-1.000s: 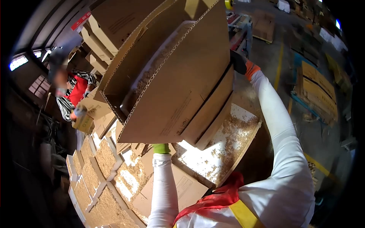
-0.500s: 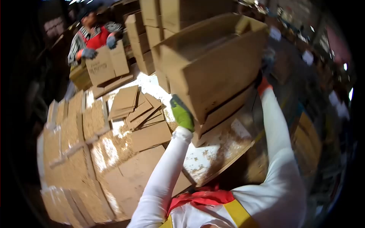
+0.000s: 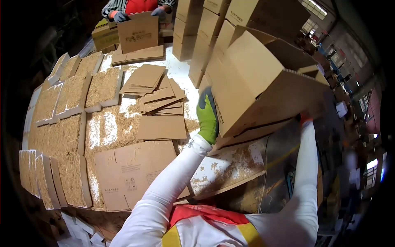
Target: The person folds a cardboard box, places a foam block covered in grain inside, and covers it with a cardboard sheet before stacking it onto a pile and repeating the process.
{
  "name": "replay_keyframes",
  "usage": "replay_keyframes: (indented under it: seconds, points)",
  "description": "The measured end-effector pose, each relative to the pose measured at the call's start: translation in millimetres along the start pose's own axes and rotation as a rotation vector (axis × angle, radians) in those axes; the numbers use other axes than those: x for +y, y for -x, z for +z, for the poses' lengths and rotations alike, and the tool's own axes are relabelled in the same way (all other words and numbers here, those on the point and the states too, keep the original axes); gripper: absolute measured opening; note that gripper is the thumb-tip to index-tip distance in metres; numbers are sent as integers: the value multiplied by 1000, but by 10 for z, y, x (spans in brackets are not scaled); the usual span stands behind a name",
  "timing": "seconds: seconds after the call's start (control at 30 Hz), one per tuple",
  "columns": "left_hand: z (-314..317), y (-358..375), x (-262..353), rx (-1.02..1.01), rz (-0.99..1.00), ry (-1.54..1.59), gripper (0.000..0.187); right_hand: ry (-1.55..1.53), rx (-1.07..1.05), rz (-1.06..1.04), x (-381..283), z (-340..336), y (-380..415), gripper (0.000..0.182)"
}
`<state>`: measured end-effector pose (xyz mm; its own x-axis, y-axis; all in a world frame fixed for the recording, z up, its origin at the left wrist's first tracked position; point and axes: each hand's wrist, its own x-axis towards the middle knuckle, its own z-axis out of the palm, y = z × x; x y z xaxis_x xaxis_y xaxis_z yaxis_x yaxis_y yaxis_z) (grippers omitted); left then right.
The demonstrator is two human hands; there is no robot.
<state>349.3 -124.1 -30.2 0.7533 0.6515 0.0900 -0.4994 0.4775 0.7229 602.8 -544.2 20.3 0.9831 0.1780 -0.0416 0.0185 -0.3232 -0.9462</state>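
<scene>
A large open-topped cardboard box [image 3: 251, 86] is tilted between my two hands at the right end of the table. My left hand [image 3: 207, 117], in a green and grey glove, presses flat-fingered against its left side. On the far right lower edge is my right hand [image 3: 305, 117]; an orange cuff shows, while the box hides most of its fingers. Another cardboard box [image 3: 247, 135] lies right under the tilted one. Left of my left hand are loose cardboard sheets [image 3: 164, 96] and a flat printed carton [image 3: 135, 173].
Blocks topped with brown crumbly material [image 3: 72, 96] cover the table's left side. Tall carton stacks [image 3: 201, 39] stand at the back. Across the table a person in grey gloves holds a folded carton [image 3: 138, 33]. The table edge [image 3: 230, 184] runs in front of me.
The box has shifted right in view and tilted, its opening turning rightward. My hands moved along with it. My view has swung, and the other person now appears higher.
</scene>
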Motion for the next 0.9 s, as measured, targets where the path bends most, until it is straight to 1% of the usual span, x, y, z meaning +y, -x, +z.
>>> replay_keyframes:
  seconds: [0.03,0.07,0.13,0.2,0.23,0.27,0.33,0.4,0.43,0.5,0.57,0.7,0.73,0.77,0.87,0.9]
  points:
    - [31,56,164,-181,83,70,46,11,-3,4,-7,15,-35,42]
    - [53,119,319,-244,179,-109,54,19,-9,8,-11,29,-42,42]
    - [12,265,478,-382,384,-459,77,17,-16,12,25,46,-13,42]
    - [-44,284,562,-494,355,-637,97,3,-22,17,48,48,44,42]
    - [-32,257,646,-579,332,-553,105,-5,-25,19,72,41,87,42]
    - [-35,251,677,-630,488,-768,118,-8,-26,23,103,41,105,42]
    - [86,332,766,-650,549,-825,127,-7,-35,26,123,40,153,42]
    - [149,303,711,-553,494,-776,133,0,-44,33,175,34,151,41]
    - [28,194,538,-521,451,-636,132,7,-55,34,165,62,140,41]
    - [-218,117,299,-388,221,-498,126,23,-78,27,143,110,107,41]
    - [-407,58,77,-315,70,-331,111,34,-109,21,181,203,92,41]
    - [-1014,38,-506,-308,-132,146,81,55,-150,-17,261,303,134,41]
    - [-1229,0,-638,-319,-138,209,74,64,-163,-28,279,319,145,41]
    - [-974,120,-381,-380,-140,345,68,76,-173,-45,277,324,138,41]
    - [-733,92,-242,-491,120,158,62,68,-165,-89,280,373,94,41]
    - [-697,80,-270,-512,188,45,63,31,-139,-103,295,389,114,41]
